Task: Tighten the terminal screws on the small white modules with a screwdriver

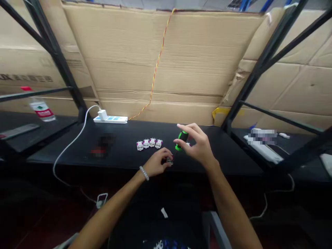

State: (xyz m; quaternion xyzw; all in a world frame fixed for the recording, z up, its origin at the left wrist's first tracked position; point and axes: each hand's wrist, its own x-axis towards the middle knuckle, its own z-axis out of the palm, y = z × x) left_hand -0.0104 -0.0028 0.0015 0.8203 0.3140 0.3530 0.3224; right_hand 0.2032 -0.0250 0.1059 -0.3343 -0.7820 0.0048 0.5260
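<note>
Screwdriver [183, 136]; right hand [197, 142] raised, holding it; left hand [156, 162] lower, curled around module [169, 160]

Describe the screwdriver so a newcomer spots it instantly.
Find the black table, then the row of four white parts on it. Just right of them, the right grip holds the screwdriver, handle up. Its black handle with green ends sets it apart from those parts.

Cardboard wall [116, 52] behind black tabletop [233, 157]; dark metal frames [62, 69] both sides; dim reddish floor [33, 214] below.
</note>
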